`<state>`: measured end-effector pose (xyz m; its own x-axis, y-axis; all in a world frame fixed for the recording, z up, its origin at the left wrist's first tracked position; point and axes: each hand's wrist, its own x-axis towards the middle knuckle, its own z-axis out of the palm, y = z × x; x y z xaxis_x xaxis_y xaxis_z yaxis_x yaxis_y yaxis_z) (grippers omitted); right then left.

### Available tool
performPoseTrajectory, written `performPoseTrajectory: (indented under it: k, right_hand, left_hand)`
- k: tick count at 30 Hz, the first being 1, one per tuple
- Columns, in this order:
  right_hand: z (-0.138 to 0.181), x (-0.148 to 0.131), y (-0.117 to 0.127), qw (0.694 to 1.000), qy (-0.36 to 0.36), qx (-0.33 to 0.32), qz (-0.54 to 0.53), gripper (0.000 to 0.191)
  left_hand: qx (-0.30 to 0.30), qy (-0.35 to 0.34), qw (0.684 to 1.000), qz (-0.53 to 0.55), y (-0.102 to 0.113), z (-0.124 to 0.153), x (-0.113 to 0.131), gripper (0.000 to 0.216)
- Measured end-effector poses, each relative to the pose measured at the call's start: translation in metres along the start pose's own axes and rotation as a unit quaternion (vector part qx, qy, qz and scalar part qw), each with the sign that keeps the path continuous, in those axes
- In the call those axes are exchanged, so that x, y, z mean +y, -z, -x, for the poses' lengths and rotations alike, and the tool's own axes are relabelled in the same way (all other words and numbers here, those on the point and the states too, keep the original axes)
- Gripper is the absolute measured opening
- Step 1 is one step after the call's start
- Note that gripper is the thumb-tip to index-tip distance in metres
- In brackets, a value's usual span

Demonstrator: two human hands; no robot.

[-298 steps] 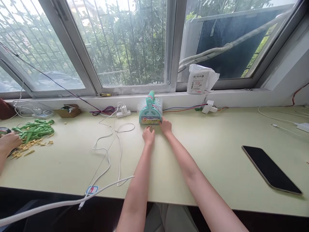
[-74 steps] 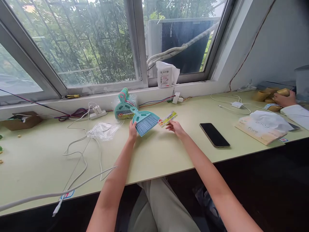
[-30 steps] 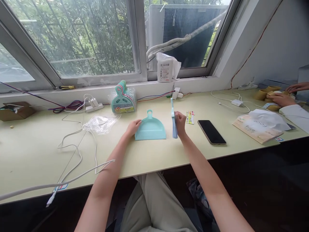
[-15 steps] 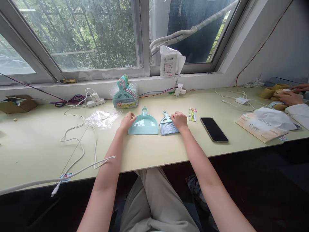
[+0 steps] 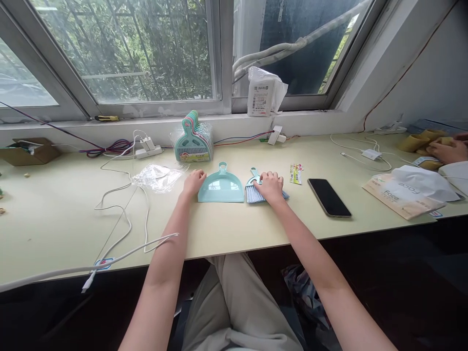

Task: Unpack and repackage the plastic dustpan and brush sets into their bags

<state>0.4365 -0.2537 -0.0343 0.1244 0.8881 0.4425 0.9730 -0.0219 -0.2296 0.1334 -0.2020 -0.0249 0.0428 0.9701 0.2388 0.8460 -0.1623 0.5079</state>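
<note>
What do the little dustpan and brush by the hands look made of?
Dustpan: probably moulded plastic, teal, smooth and slightly glossy, with a faint light sheen. Brush: handle looks like the same teal plastic; bristles seem synthetic fibre, pale blue fine straight strands.

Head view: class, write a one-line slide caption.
Left hand touches a teal dustpan; right hand rests on a small brush beside it on the desk.

One dustpan (image 5: 221, 187), one brush (image 5: 251, 194), one phone (image 5: 329, 197).
</note>
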Motion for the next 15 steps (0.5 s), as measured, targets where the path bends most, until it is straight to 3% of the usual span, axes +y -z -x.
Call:
performPoseTrajectory:
  k: [4,8,10,12,15]
  right_hand:
    - [-0.003,0.0,-0.001,0.996,-0.06,-0.009,-0.067,0.026]
    - [-0.015,0.011,0.006,0.97,-0.158,0.074,-0.168,0.022]
    - [-0.022,0.024,0.01,0.935,-0.226,0.143,-0.233,0.019]
    - [-0.027,0.039,0.013,0.88,-0.297,0.205,-0.309,0.017]
    - [-0.032,0.061,0.014,0.808,-0.34,0.245,-0.414,0.017]
  left_hand:
    - [-0.002,0.003,1.0,0.007,-0.002,-0.001,-0.003,0.024]
    - [0.062,0.062,0.996,0.015,0.007,-0.003,-0.008,0.025]
    - [0.12,0.099,0.987,0.027,0.014,-0.004,-0.011,0.026]
    - [0.175,0.124,0.976,0.043,0.021,-0.004,-0.015,0.027]
    - [0.223,0.14,0.963,0.058,0.027,-0.004,-0.02,0.028]
